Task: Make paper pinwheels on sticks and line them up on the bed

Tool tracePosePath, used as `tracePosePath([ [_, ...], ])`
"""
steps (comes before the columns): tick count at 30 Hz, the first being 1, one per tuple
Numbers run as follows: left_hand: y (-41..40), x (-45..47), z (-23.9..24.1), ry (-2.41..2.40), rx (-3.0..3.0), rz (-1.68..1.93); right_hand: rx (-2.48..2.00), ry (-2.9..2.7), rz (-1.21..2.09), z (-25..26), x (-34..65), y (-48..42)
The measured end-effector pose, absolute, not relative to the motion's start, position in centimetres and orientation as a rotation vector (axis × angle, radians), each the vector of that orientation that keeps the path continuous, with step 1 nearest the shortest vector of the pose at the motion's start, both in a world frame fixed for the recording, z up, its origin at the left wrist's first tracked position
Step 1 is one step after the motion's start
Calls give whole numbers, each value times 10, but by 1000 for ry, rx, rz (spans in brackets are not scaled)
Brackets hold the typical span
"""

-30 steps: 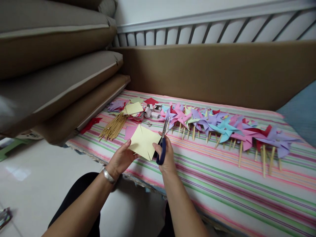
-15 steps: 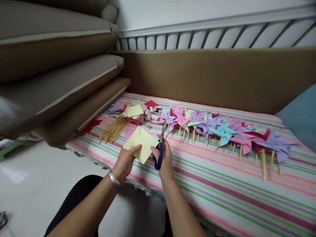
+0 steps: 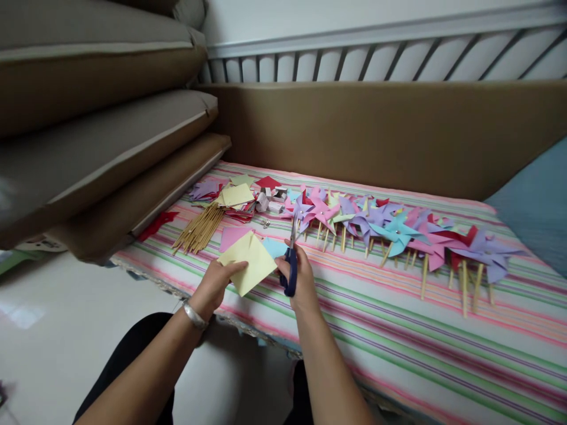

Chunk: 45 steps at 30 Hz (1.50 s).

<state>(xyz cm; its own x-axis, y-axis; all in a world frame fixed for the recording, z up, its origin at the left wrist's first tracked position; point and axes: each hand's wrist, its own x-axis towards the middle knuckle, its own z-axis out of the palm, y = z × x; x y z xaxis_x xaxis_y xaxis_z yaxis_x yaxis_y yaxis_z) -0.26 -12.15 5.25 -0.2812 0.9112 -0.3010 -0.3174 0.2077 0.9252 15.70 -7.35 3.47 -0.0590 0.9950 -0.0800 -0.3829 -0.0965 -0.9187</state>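
Note:
Between my hands is a yellow paper square (image 3: 252, 267), tilted with one corner toward me and a short slit near its far corner. My left hand (image 3: 216, 284) pinches its left side, thumb on top. My right hand (image 3: 302, 277) holds blue-handled scissors (image 3: 290, 268), blades pointing away from me; its fingertips are close to the square's right corner, and I cannot tell if they touch it. Just beyond lie a pink paper sheet (image 3: 233, 235) and a light blue paper sheet (image 3: 274, 248) on the striped cloth (image 3: 381, 342).
A row of finished paper pinwheels (image 3: 398, 233) on sticks runs to the right. Left of them lie small boxes (image 3: 270, 203), stacked paper squares (image 3: 237, 196), a bundle of wooden sticks (image 3: 199, 230) and a red paper piece (image 3: 157, 225). Large cushions (image 3: 133, 147) are piled at left.
My right hand with the scissors has drawn slightly away to the right from the yellow square. The light blue sheet shows more. The view has shifted a little.

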Motion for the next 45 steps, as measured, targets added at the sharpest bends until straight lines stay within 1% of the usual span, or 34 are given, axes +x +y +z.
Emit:
tracePosePath([
  [3, -104, -9, 45, 1376, 545, 1334, -1001, -774, 1386, 32, 172, -63],
  [7, -69, 2, 35, 1316, 500, 1252, -967, -599, 1356, 32, 187, -55],
  [14, -35, 37, 18, 1310, 480, 1194, -920, -557, 1388, 33, 188, -54],
  [20, -37, 45, 16, 1319, 488, 1187, -927, -557, 1413, 34, 187, -55],
  [25, -72, 37, 25, 1347, 562, 1134, -941, -557, 1392, 38, 186, -58],
  [27, -88, 20, 25, 1474, 650, 1126, -941, -558, 1382, 38, 186, -59],
  [30, -101, -17, 20, 1845, 1111, 1167, -932, -571, 1395, 36, 185, -59],
  [32, -98, -42, 16, 1971, 1438, 1160, -931, -580, 1409, 35, 183, -60],
  [35, -83, -66, 11, 1928, 1818, 1001, -950, -594, 1422, 35, 177, -63],
  [37, -71, -73, 9, 1844, 1922, 901, -962, -608, 1431, 36, 173, -66],
  [45, -46, -85, 15, 1722, 1898, 783, -990, -646, 1479, 39, 162, -69],
])
